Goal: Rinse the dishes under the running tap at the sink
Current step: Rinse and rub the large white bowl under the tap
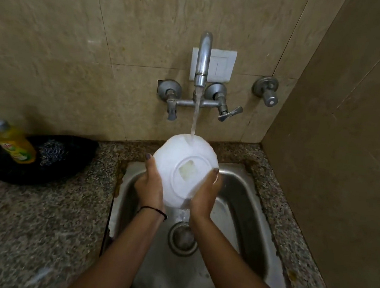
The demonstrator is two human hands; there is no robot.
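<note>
A white bowl (184, 170) is held over the steel sink (243, 211) with its underside turned toward me; a pale label patch shows inside its foot ring. Water runs from the chrome tap (203, 57) and strikes the bowl's far edge, then drains off its near edge toward the sink drain (183, 239). My left hand (150, 182) grips the bowl's left side, thumb on the outside. My right hand (205, 194) grips the right side the same way. The fingers of both hands are hidden behind the bowl.
A yellow dish-soap bottle (16, 144) lies on a black cloth with a steel scrubber (51, 153) on the granite counter (33, 220) at left. Two tap levers (229, 114) and a separate valve (267, 91) stick out of the tiled wall. A side wall closes the right.
</note>
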